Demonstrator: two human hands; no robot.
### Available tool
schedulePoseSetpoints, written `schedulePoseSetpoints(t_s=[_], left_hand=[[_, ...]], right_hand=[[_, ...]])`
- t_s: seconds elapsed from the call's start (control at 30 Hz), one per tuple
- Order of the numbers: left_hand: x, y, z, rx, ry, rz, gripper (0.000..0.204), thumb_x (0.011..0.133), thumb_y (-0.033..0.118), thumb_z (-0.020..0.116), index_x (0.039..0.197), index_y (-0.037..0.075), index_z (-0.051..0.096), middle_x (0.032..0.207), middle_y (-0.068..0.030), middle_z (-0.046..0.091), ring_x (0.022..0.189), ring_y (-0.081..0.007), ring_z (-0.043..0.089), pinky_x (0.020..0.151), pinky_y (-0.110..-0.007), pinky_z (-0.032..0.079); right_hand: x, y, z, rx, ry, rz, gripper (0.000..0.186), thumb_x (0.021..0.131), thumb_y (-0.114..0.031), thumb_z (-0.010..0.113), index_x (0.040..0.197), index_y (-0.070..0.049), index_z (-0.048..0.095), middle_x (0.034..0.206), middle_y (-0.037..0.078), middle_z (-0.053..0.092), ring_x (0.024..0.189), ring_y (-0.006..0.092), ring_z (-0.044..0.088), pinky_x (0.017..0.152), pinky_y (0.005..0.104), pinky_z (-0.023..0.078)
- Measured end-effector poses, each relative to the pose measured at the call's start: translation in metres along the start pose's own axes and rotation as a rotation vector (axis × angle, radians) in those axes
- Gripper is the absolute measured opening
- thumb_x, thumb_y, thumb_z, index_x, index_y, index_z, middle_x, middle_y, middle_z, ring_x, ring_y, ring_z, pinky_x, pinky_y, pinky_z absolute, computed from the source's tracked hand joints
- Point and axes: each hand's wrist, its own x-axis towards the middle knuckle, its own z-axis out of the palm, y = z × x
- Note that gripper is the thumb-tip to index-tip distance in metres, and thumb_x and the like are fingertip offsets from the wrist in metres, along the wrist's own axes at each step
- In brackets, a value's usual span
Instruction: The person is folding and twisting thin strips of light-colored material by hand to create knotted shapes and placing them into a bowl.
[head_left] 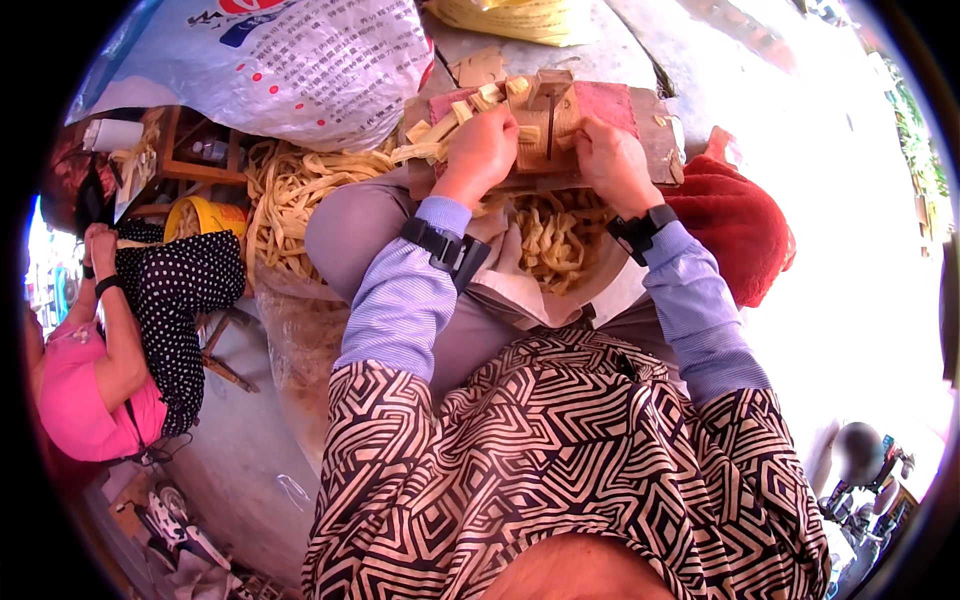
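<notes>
On a wooden board (657, 125) across my knees stands a small wooden block with a dark slot (548, 100). My left hand (484, 150) is closed at the block's left side, and the end of a pale yellow strip (529, 133) shows at its fingertips. Against the block's right side, my right hand (614, 162) has its fingers curled in a pinch; what they hold, if anything, is hidden. Short pale yellow pieces (440, 131) lie on the board beside my left hand. Below the board, more curled strips (552, 240) fill a pale container between my legs.
A large heap of pale strips (285, 205) lies left of my knee, below a printed white sack (330, 70). Red cloth (735, 225) covers my right knee. Further left, a seated person in pink (95, 385) works beside a yellow bucket (205, 217).
</notes>
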Motion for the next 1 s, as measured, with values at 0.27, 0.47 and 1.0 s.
schedulePoseSetpoints(t_s=[0.27, 0.47, 1.0], left_hand=[[-0.041, 0.063, -0.038, -0.603, -0.490, -0.308, 0.018, 0.093, 0.018, 0.053, 0.088, 0.003, 0.061, 0.066, -0.0031, 0.061, 0.054, -0.0100, 0.054, 0.050, -0.026, 0.044], [-0.042, 0.062, -0.043, -0.612, -0.568, -0.288, 0.025, 0.094, 0.021, 0.053, 0.084, 0.001, 0.064, 0.063, -0.0035, 0.059, 0.043, -0.0072, 0.047, 0.042, -0.022, 0.039], [-0.082, 0.078, -0.014, -1.414, -0.557, -0.308, 0.017, 0.092, 0.014, 0.059, 0.107, 0.008, 0.055, 0.077, 0.0044, 0.051, 0.055, -0.0026, 0.041, 0.048, -0.017, 0.030]], right_hand=[[-0.032, -0.038, -0.045, 0.379, 0.018, -0.200, 0.020, 0.088, -0.020, 0.061, 0.101, -0.006, 0.067, 0.105, 0.018, 0.062, 0.095, 0.0339, 0.061, 0.079, 0.0389, 0.050], [-0.028, -0.019, -0.042, 0.160, -0.215, -0.035, 0.028, 0.089, -0.029, 0.057, 0.084, -0.003, 0.067, 0.068, 0.020, 0.060, 0.064, 0.0375, 0.060, 0.060, 0.0430, 0.047], [-0.061, -0.063, -0.056, 0.056, 0.028, 0.006, 0.024, 0.087, -0.010, 0.060, 0.109, -0.013, 0.069, 0.077, 0.016, 0.065, 0.067, 0.0281, 0.067, 0.059, 0.0324, 0.052]])
